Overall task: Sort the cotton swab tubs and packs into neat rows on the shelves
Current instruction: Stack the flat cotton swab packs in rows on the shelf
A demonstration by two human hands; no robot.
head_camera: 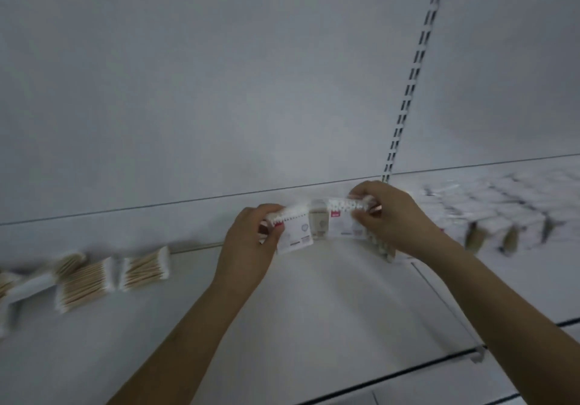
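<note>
Swab packs [317,222] aloft, label-forward

This is a shop aisle with retail gondola shelving. Behind and above the right hand [389,219] rises a slotted white metal upright strip [416,69] between plain white back panels [219,90]. Beneath both hands lies a white metal shelf [314,310]. Left of the left hand [248,241] lie clear packs of wooden-stemmed cotton swabs [88,282]; right of the right hand sit blurred rows of white packaged stock [502,213].
</note>
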